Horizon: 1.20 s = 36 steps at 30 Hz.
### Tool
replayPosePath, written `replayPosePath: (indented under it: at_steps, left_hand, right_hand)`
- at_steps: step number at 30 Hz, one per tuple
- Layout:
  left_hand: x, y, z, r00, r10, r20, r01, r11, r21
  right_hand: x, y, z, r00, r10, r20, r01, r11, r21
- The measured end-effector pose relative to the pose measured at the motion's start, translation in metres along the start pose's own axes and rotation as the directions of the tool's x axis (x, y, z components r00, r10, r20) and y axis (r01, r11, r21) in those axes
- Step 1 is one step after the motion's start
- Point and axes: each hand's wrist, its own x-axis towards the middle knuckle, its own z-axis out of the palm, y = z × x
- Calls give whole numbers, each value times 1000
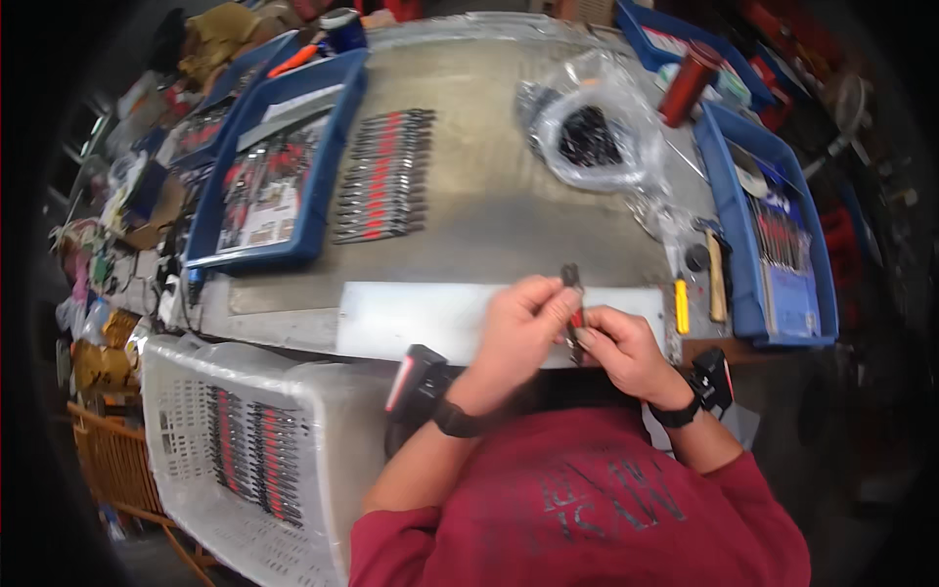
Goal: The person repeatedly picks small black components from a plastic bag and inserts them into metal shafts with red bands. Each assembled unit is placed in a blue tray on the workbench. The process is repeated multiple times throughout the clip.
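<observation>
My left hand (523, 323) and my right hand (621, 347) meet over the near edge of the bench and both pinch a small dark tool with red handle parts (573, 293), held upright between the fingers. Its dark tip sticks up above my left fingers. A pale metal plate (421, 318) lies on the bench just beneath and left of the hands. Each wrist carries a black band with a small device on it.
A row of several red-and-black tools (383, 176) lies on the bench. Blue trays stand left (269, 176) and right (773, 235). A clear bag of dark parts (592, 132), a hammer (717, 274), a yellow item (682, 305) and a white crate (254, 440) are nearby.
</observation>
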Motion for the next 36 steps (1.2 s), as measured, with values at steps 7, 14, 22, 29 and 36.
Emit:
replayPosePath:
  at_steps: [7, 14, 22, 29, 36]
  left_hand:
    - [5, -2, 1, 999, 37, 5, -37, 995, 95]
    - [5, -12, 6, 985, 169, -40, -162, 977, 140]
    - [2, 1, 3, 966, 258, -5, -252, 946, 205]
    - [-8, 12, -3, 901, 392, 184, -432, 779, 455]
    - [-13, 5, -3, 909, 290, 299, -409, 757, 510]
  right_hand:
    - [2, 0, -1, 999, -37, -2, 37, 999, -40]
    - [-3, 11, 1, 999, -24, -29, 25, 999, 37]
    - [-5, 3, 0, 999, -27, 27, 26, 999, 26]
    - [12, -8, -22, 966, -226, -125, 211, 970, -121]
    - [16, -27, -33, 962, -239, 131, 272, 886, -375]
